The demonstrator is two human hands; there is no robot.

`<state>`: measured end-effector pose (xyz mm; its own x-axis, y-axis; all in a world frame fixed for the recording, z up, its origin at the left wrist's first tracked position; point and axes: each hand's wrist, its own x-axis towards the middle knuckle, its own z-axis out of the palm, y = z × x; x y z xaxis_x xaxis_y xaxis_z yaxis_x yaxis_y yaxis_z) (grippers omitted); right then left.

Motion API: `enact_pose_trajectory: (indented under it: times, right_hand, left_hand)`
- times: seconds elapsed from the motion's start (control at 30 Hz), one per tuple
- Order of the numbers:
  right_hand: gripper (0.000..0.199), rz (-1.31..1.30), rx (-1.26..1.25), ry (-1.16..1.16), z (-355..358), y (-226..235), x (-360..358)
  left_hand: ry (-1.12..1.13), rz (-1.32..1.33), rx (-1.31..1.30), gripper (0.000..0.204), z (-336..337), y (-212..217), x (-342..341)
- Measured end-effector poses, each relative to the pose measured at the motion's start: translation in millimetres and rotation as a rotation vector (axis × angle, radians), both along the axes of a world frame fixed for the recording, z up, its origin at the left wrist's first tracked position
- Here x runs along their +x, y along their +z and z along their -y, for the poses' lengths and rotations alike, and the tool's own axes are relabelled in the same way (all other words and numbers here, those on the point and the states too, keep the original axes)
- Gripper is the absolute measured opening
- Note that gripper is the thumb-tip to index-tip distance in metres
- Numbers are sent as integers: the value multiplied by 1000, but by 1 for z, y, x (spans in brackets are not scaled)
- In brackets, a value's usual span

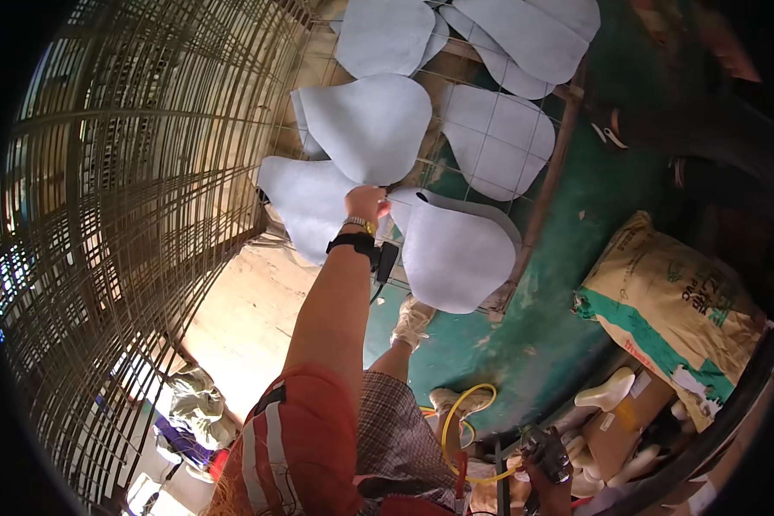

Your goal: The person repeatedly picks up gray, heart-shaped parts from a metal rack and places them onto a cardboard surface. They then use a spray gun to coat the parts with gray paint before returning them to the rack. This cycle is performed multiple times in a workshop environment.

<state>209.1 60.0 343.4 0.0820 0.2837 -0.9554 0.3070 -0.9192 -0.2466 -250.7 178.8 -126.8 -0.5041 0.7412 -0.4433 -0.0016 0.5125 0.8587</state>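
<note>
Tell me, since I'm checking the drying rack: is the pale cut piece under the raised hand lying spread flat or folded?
Spread flat. The pale cut piece shows its whole rounded outline on the wire rack, with the left hand at its lower edge.

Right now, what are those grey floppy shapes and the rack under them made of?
The grey shapes look like thin leather or felt-like sheet: matte, smooth-edged, lying limp. It could be synthetic. The rack under them looks like thin metal wire in a square grid. The left hand touches one shape's edge; the right hand grips a dark tool with a yellow hose.
</note>
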Motion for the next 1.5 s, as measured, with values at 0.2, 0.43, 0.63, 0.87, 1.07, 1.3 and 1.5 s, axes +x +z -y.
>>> enact_pose_trajectory:
  times: [0.2, 0.43, 0.63, 0.87, 1.07, 1.3, 1.5]
  right_hand:
    - [52, -13, 126, -27, 23, -21, -10]
    - [51, -21, -212, 88, 10, -17, -12]
    - [46, -27, 124, -111, 35, -17, -20]
    - [40, -27, 123, -184, 66, -19, 13]
    - [49, -44, 153, -140, 74, -12, 23]
    - [51, -149, 360, -154, 114, 48, 54]
    - [50, -106, 564, -284, 188, 161, 114]
  left_hand:
    - [788, -379, -848, 50, 86, 22, -36]
    - [927, 322, -607, 41, 137, 24, -36]
    - [955, 43, -735, 61, 140, 54, -9]
    - [-272, -884, -1073, 52, 108, 104, -7]
    - [-181, -687, -1028, 52, 101, 121, -6]
    - [-180, -497, -491, 50, 129, 157, 33]
    - [-358, -123, -262, 43, 170, 188, 102]
